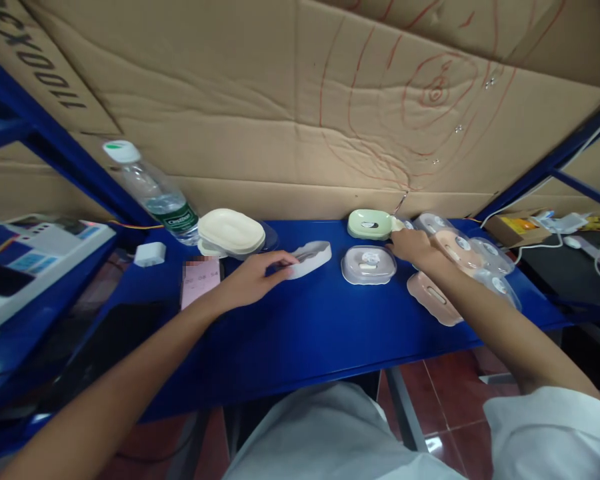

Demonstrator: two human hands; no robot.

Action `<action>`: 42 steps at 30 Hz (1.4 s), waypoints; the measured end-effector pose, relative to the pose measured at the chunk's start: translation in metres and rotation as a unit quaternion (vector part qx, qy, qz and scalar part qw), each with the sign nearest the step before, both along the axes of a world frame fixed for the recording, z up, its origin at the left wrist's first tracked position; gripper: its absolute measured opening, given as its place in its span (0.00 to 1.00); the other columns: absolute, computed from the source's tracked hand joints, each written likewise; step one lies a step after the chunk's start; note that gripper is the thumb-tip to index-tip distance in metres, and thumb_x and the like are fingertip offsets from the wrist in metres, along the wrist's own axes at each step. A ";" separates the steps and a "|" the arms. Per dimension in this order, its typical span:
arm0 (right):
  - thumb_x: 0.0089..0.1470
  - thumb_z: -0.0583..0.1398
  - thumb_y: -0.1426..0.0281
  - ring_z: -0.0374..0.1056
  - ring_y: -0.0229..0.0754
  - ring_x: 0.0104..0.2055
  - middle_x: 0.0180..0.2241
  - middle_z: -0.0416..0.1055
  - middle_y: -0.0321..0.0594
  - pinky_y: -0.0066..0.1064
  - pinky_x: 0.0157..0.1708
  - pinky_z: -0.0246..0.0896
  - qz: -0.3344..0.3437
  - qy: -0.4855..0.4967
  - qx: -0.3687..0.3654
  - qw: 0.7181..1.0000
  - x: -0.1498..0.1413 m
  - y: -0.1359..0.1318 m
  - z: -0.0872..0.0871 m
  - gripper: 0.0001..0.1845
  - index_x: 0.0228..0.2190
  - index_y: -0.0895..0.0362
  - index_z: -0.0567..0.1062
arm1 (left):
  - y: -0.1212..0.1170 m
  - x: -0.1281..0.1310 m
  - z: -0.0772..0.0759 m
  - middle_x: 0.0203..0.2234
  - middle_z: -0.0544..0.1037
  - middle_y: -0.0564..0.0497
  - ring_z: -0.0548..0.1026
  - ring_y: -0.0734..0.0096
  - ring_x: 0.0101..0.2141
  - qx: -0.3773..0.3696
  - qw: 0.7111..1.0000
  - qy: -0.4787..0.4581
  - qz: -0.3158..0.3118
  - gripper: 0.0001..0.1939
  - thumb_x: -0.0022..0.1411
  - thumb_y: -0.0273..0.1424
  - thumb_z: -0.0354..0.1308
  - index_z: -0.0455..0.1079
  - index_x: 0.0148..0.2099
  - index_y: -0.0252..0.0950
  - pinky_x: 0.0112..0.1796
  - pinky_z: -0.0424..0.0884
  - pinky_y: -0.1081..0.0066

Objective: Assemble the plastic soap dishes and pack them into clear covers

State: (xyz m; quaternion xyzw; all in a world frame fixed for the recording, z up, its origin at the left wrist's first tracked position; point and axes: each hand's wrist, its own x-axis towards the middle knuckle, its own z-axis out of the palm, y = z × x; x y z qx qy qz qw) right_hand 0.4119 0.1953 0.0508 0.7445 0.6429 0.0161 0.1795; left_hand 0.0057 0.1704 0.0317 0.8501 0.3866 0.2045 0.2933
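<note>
My left hand (260, 277) pinches the near end of a pale grey oval plastic dish (311, 259), which is tilted above the blue tabletop. Further right, my right hand (411, 245) has its fingers curled down beside a green oval plastic box (369, 225). A small cream piece (397, 225) shows just beyond those fingers, and whatever they grip is hidden. In front of the green box sits a pale grey oval box (369, 265) with a clear lid and a round sticker. A pinkish oval box (433, 297) rests below my right forearm.
Several clear-lidded oval boxes (457, 247) crowd the table's right end. Stacked cream dishes (231, 230), a water bottle (163, 200), a phone (200, 281) and a white charger (150, 253) are at the left. A cardboard wall (230, 100) closes off the back.
</note>
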 end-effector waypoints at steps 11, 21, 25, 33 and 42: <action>0.67 0.60 0.67 0.76 0.65 0.62 0.58 0.78 0.68 0.49 0.56 0.72 -0.064 -0.012 0.031 0.997 0.018 0.012 -0.004 0.26 0.62 0.65 0.77 | -0.011 -0.010 -0.015 0.52 0.83 0.44 0.84 0.51 0.49 -0.403 0.863 -0.278 0.122 0.29 0.65 0.55 0.68 0.74 0.61 0.46 0.46 0.86 0.43; 0.65 0.66 0.64 0.79 0.57 0.55 0.52 0.83 0.54 0.40 0.53 0.73 -0.091 0.111 0.065 0.988 0.032 0.022 0.015 0.16 0.50 0.58 0.86 | -0.012 -0.008 -0.032 0.68 0.68 0.34 0.76 0.37 0.62 -0.192 0.956 -0.123 0.185 0.47 0.60 0.56 0.69 0.65 0.72 0.36 0.61 0.77 0.39; 0.72 0.60 0.60 0.79 0.48 0.44 0.41 0.84 0.47 0.33 0.45 0.72 -0.109 0.184 0.116 0.970 0.038 0.025 0.032 0.17 0.44 0.58 0.84 | -0.018 -0.005 -0.038 0.72 0.63 0.33 0.64 0.35 0.72 -0.113 0.977 -0.069 0.169 0.47 0.65 0.55 0.64 0.59 0.76 0.35 0.72 0.61 0.39; 0.76 0.53 0.56 0.75 0.45 0.39 0.41 0.81 0.46 0.33 0.38 0.67 -0.054 0.274 0.285 0.917 0.006 -0.007 0.046 0.21 0.46 0.57 0.78 | -0.024 -0.007 -0.057 0.74 0.61 0.38 0.61 0.37 0.75 0.030 0.994 0.022 0.100 0.39 0.65 0.54 0.67 0.71 0.71 0.43 0.74 0.58 0.40; 0.79 0.52 0.60 0.76 0.52 0.40 0.41 0.83 0.49 0.41 0.45 0.64 0.219 0.201 0.297 0.908 -0.128 -0.069 0.002 0.16 0.47 0.56 0.75 | -0.030 -0.008 -0.035 0.64 0.76 0.40 0.75 0.51 0.66 0.156 0.956 -0.127 0.213 0.21 0.79 0.46 0.53 0.75 0.60 0.39 0.70 0.68 0.50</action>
